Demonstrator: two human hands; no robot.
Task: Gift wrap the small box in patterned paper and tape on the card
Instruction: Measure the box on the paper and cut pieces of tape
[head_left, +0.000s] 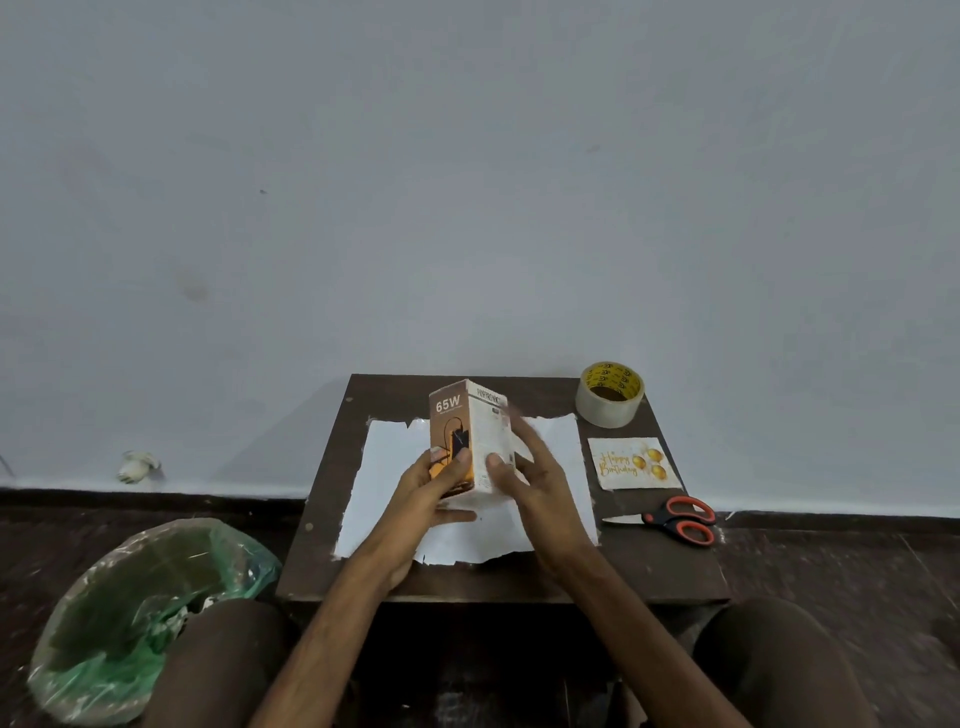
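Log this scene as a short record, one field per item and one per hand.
box: upright over the paper, unwrapped
paper: flat on the table, white side up, ragged edges
card: on the table, right of the paper
tape: far right table corner
scissors: near the card, blades shut
left hand: grips the box's lower end
right hand: fingers straight, thumb on the box

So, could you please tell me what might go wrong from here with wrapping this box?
The paper has ragged, torn edges, so seams over the box may look uneven or leave gaps. The scissors lie at the right edge of the table, and the tape roll sits at its far corner; a sweeping arm might knock either off.
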